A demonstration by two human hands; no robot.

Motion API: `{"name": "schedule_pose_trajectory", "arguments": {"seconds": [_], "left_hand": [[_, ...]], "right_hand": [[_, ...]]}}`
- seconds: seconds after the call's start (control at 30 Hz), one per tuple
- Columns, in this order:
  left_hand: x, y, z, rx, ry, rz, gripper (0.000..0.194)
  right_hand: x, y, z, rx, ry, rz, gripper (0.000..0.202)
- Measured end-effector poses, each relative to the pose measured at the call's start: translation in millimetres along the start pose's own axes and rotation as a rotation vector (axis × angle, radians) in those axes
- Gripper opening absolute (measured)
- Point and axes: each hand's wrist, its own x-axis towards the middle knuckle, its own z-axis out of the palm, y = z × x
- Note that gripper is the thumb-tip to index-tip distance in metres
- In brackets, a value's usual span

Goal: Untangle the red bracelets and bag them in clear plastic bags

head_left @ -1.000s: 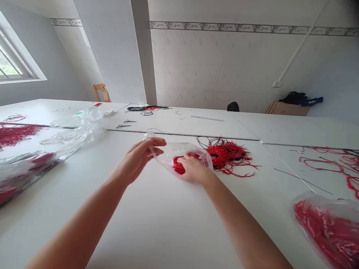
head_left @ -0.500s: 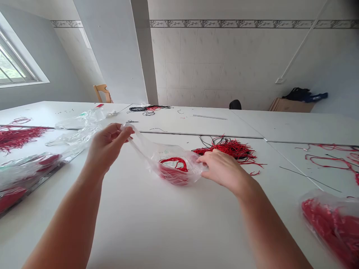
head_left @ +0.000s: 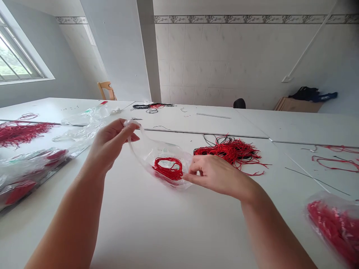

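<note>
My left hand (head_left: 116, 140) pinches the upper left edge of a clear plastic bag (head_left: 161, 147) and holds it raised above the white table (head_left: 157, 231). The bag's mouth gapes toward me, and inside lies a coil of red cord (head_left: 169, 169). At the bag's right side my right hand (head_left: 204, 172) has its thumb and fingertips closed together at the edge, beside the coil. Whether they grip the plastic or the cord is too small to tell. Just behind that hand lies a pile of red and black cords (head_left: 234, 149).
Red cord bundles (head_left: 25, 132) and filled plastic bags (head_left: 30, 168) lie at the left, near crumpled clear bags (head_left: 86, 116). Another bag of red cord (head_left: 333, 224) is at the lower right. Loose cords (head_left: 333, 160) and a thin strip (head_left: 213, 116) lie farther back.
The bag's mouth is wider, and more of the red coil shows. My right hand has moved slightly left and down, toward the coil. The view has shifted a little.
</note>
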Motion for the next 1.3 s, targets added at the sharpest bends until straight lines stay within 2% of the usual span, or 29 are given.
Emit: {"name": "schedule_pose_trajectory", "arguments": {"seconds": [0.07,0.17,0.27,0.4,0.53,0.6,0.7,0.73,0.8,0.83,0.9,0.97,1.03,1.1,1.13,1.2,1.23,1.3], "left_hand": [[-3.3,2.5,2.2,0.025,-0.050,0.024,0.014],[-6.1,4.8,3.2,0.038,-0.073,0.051,0.014],[-5.1,5.0,0.1,0.043,0.001,0.071,0.013],[-0.5,1.5,-3.0,0.036,0.150,0.130,0.009],[2.9,-3.1,-1.6,-0.016,0.157,0.131,0.011],[3.0,-3.8,-1.3,-0.031,0.137,0.123,0.013],[1.9,-3.1,-2.0,-0.043,0.155,0.137,0.015],[1.3,-2.7,-2.0,-0.047,0.173,0.149,0.014],[0.0,-1.5,-1.0,-0.054,0.207,0.182,0.013],[-0.9,-0.9,0.1,-0.056,0.209,0.202,0.012],[-3.2,0.7,3.2,-0.051,0.161,0.227,0.013],[-6.3,2.5,6.2,-0.039,0.075,0.233,0.014],[-10.1,4.3,8.4,-0.018,0.011,0.242,0.016],[-13.6,5.8,9.6,0.002,-0.019,0.282,0.018],[-15.0,6.3,10.0,0.010,-0.027,0.311,0.018],[-16.4,6.2,10.9,0.001,-0.033,0.358,0.016],[-16.5,5.7,11.6,-0.016,-0.032,0.373,0.014],[-15.3,3.7,13.4,-0.073,-0.030,0.375,0.011]], "right_hand": [[5.0,-8.1,6.8,-0.029,-0.048,-0.022,0.037],[16.3,-16.3,19.8,-0.202,-0.200,0.161,0.023],[22.2,-13.8,27.3,-0.264,-0.227,0.286,0.016],[23.7,-6.4,29.6,-0.260,-0.245,0.332,0.026],[23.2,-4.0,23.1,-0.214,-0.297,0.292,0.019],[17.9,0.2,13.2,-0.093,-0.244,0.186,0.015],[3.3,11.8,-6.3,0.245,0.034,0.006,0.016],[-2.3,15.7,-12.5,0.341,0.128,-0.014,0.018],[-12.7,21.0,-22.3,0.396,0.244,0.044,0.030],[-17.0,21.8,-25.6,0.361,0.258,0.105,0.034],[-22.2,19.4,-28.7,0.223,0.206,0.233,0.037],[-21.9,13.0,-27.2,0.109,0.132,0.272,0.033],[-16.0,5.1,-21.6,0.055,0.189,0.189,0.026],[-6.7,-1.5,-11.9,-0.002,0.335,0.017,0.016],[-1.7,-3.5,-5.8,-0.038,0.367,-0.072,0.015],[6.6,-4.6,7.1,-0.123,0.292,-0.194,0.027],[9.4,-3.9,12.9,-0.169,0.210,-0.202,0.034],[12.1,-1.2,20.6,-0.265,0.104,-0.122,0.045]]}}
